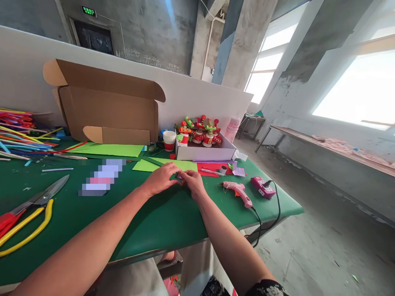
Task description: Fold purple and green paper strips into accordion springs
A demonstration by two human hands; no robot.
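Observation:
My left hand (163,177) and my right hand (192,181) meet over the green table, fingertips pinched together. Between them is a small purple piece (179,175), mostly hidden by the fingers; its exact kind cannot be made out. Behind my hands lie a light green sheet (140,165), a dark green strip (153,160) and a red sheet (206,172). On the red sheet rest a thin white stick (212,172) and a small white roll (223,169). A pink glue gun (239,192) lies right of my right hand, its nozzle pointing left.
A white box (205,154) of red and green figures stands behind, beside stacked paper cups (169,140) and an open cardboard box (108,109). Large scissors (33,205) and colourful pipe cleaners (21,135) lie left. A purple power socket (263,188) with a cord sits near the right edge.

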